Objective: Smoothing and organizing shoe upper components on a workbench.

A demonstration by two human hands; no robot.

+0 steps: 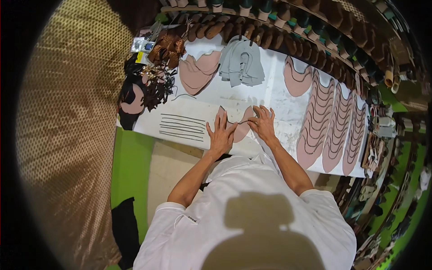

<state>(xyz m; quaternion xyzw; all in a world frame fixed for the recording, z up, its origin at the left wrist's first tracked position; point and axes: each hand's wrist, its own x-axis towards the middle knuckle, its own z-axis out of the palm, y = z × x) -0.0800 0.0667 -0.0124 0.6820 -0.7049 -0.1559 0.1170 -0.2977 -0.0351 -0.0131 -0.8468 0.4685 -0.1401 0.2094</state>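
Note:
A pink shoe-upper piece [243, 130] with a curved, dark-edged cutout lies at the table's near edge, partly hidden by my hands. My left hand [222, 137] rests on its left side, fingers spread, the thumb beside the curved edge. From the right, my right hand [264, 123] pinches a thin dark strip [243, 122] between thumb and finger, and its other fingers are raised. The strip runs along the cutout between both hands. Left of my left hand, several similar dark strips [182, 123] lie in parallel rows.
Overlapping rows of pink pieces [310, 155] cover the table's right side. Farther back are stacked pink pieces [198, 74] and grey pieces [252, 67]. Dark scraps [157, 90] crowd the left corner. Racks of shoe lasts [265, 38] line the far side. A patterned gold sheet [72, 135] hangs at left.

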